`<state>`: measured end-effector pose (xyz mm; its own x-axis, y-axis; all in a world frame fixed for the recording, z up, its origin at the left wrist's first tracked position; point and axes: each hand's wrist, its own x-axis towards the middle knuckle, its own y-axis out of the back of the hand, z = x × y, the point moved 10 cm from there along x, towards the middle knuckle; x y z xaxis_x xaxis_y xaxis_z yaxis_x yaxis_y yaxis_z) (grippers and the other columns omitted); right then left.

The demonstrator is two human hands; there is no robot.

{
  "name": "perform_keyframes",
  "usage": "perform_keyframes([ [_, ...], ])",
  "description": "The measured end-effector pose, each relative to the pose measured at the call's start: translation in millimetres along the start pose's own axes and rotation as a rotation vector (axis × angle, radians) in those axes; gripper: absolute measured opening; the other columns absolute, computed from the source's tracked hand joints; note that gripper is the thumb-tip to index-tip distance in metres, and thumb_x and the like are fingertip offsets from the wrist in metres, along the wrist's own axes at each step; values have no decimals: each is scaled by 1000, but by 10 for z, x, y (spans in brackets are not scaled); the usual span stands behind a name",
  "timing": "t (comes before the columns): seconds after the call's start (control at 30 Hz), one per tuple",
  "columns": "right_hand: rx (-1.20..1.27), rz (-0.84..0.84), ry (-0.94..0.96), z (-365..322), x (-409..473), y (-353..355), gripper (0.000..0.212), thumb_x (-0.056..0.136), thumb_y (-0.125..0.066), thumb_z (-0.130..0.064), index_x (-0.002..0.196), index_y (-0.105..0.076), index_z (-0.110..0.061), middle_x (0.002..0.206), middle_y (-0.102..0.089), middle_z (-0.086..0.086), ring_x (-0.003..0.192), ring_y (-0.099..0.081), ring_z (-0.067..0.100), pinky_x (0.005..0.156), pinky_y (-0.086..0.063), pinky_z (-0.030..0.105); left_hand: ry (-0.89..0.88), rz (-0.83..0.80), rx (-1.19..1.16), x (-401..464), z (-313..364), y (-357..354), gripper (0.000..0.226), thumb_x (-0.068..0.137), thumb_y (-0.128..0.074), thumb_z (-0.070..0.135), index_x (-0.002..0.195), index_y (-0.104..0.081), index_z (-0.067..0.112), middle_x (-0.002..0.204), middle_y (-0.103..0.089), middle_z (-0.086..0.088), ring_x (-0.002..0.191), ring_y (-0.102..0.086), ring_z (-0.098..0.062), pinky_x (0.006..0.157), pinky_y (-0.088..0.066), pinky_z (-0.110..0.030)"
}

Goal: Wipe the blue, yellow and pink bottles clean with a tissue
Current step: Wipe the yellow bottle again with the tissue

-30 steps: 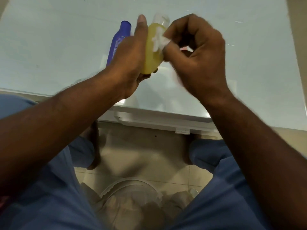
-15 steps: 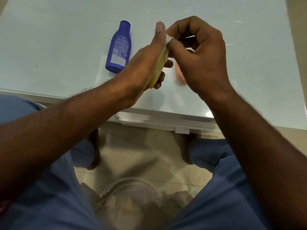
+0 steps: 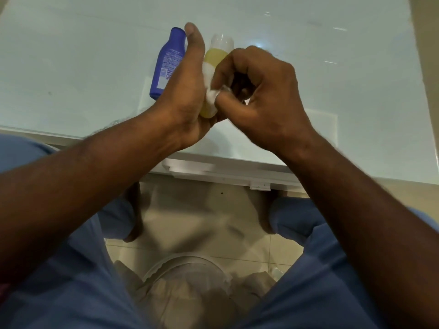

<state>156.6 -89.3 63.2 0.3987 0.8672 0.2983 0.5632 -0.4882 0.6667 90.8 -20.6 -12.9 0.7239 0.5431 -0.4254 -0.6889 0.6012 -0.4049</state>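
Observation:
My left hand (image 3: pixel 187 96) grips the yellow bottle (image 3: pixel 215 57), which has a clear cap and is held above the table's near edge. My right hand (image 3: pixel 259 91) pinches a crumpled white tissue (image 3: pixel 211 91) and presses it against the bottle's lower side. The blue bottle (image 3: pixel 167 65) lies flat on the glass table (image 3: pixel 71 67), just left of my left hand and partly behind it. The pink bottle is hidden behind my hands.
The table's near edge has a white bracket (image 3: pixel 213 172) under it. Below, between my knees in blue trousers, a bin (image 3: pixel 187 281) lined with a pale bag stands on the tiled floor.
The yellow bottle has turned back so its face and clear cap show. My right hand has slid the tissue from the bottle's top down to its lower part.

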Motion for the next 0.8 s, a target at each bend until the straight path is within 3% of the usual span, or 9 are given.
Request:
perform_keyframes([
  [0.13, 10, 177, -87, 159, 33, 226, 8, 92, -67, -9, 99, -69, -6, 95, -70, 7, 87, -70, 23, 72, -62, 41, -48, -93, 50, -12, 42, -147, 76, 105, -8, 63, 142, -55, 17, 130, -72, -11, 116, -72, -29, 99, -58, -52],
  [0.27, 49, 175, -117, 199, 40, 246, 11, 95, -65, -8, 104, -67, -3, 97, -71, 8, 88, -72, 26, 72, -63, 42, -82, -56, 67, -14, 43, -119, 71, 106, -8, 61, 138, -57, 20, 129, -73, -10, 114, -73, -28, 97, -59, -53],
  [0.4, -15, -4, -35, 17, 11, 27, 10, 89, -70, -10, 96, -71, -3, 88, -70, 9, 80, -65, 23, 73, -57, 43, -73, 89, 92, 32, 58, 109, 74, 105, -17, 64, 138, -59, 12, 124, -73, -16, 111, -74, -29, 91, -62, -47],
  [0.5, -92, -182, -16, -60, -22, -158, 10, 88, -69, -21, 90, -72, -12, 84, -69, 3, 80, -63, 20, 87, -53, 54, 5, 53, 27, 36, -14, 111, 82, 102, -18, 69, 134, -61, 7, 120, -70, -23, 114, -73, -31, 93, -62, -45],
  [0.6, -227, -348, 23, -116, -67, -313, 7, 89, -63, -33, 84, -64, -28, 86, -68, -9, 89, -60, 10, 107, -40, 60, 37, 51, -13, 32, -36, 128, 86, 99, -19, 74, 113, -70, 7, 93, -74, -11, 91, -76, -24, 76, -63, -38],
  [0.67, -296, -372, 49, -133, -93, -359, 5, 91, -61, -36, 88, -59, -33, 89, -63, -13, 93, -54, 7, 112, -36, 60, 24, 66, 4, 43, -7, 156, 84, 99, -21, 74, 109, -72, 8, 90, -75, -8, 88, -77, -22, 74, -62, -36],
  [0.73, -239, -274, 65, -150, -89, -280, 7, 92, -63, -31, 93, -65, -24, 92, -61, -9, 92, -55, 10, 105, -45, 57, 4, 68, 20, 51, 37, 146, 81, 101, -24, 71, 123, -68, 7, 96, -75, -9, 95, -78, -22, 77, -62, -37],
  [0.8, -137, -87, 46, -131, -35, -72, 13, 90, -66, -20, 97, -70, -11, 91, -64, 2, 86, -59, 16, 87, -55, 49, -10, 39, 45, 49, 74, 94, 75, 104, -24, 66, 134, -61, 8, 99, -75, -8, 98, -77, -23, 79, -62, -38],
])
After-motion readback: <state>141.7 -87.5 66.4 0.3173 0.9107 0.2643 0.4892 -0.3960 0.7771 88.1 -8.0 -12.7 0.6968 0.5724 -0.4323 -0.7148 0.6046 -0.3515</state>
